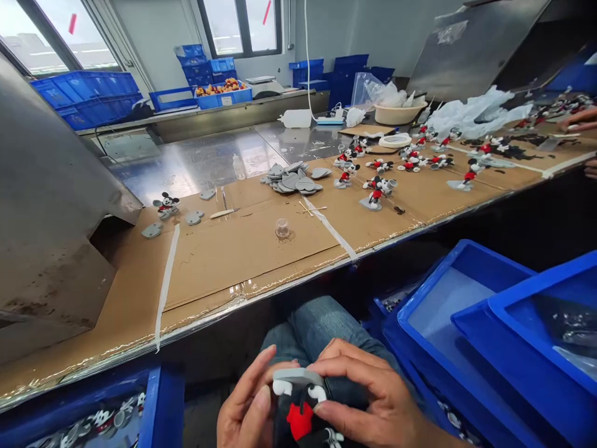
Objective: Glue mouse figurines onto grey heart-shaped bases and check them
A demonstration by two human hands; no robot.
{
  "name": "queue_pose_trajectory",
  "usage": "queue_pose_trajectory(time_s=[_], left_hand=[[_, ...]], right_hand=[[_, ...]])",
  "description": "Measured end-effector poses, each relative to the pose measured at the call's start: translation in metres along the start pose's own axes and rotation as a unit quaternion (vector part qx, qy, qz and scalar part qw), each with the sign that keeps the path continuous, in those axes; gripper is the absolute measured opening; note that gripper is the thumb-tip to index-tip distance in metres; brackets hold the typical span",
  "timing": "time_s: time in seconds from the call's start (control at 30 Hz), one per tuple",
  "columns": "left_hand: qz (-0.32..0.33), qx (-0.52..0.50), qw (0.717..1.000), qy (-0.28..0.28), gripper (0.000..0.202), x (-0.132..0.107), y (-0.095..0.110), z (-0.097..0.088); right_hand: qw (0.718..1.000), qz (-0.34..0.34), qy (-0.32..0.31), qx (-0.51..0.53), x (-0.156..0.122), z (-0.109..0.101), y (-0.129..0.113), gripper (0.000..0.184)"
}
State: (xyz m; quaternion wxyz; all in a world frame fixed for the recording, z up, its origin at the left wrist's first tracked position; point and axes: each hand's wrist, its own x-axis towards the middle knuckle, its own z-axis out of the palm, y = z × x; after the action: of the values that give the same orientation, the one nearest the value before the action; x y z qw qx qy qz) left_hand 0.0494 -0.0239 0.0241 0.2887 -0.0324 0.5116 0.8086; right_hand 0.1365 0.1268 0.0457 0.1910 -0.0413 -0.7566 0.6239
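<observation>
One grey-based figurine is grasped by the left hand and right hand; the near left bin holds figurines, the far tray red-and-yellow pieces.

Person's hands: one left hand, one right hand; one held figurine. Workbench, left end: one figurine, three loose grey bases. Toward front edge: one clear cup. Back edge: one beige basin. Right half: over ten figurines, overlapping, exact count unclear.
</observation>
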Motion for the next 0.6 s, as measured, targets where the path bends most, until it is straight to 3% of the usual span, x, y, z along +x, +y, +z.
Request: queue_pose_trajectory(time_s=[0.13, 0.6], left_hand=[[-0.034, 0.054, 0.998, -0.013, 0.044, 0.003, 0.005, -0.01], [0.008, 0.063, 0.998, -0.023, 0.036, 0.001, -0.003, -0.006]], right_hand=[[0.997, -0.05, -0.022, -0.052, 0.001, -0.002, -0.006, 0.025], [0.984, -0.137, -0.04, -0.104, 0.003, -0.002, -0.014, 0.023]])
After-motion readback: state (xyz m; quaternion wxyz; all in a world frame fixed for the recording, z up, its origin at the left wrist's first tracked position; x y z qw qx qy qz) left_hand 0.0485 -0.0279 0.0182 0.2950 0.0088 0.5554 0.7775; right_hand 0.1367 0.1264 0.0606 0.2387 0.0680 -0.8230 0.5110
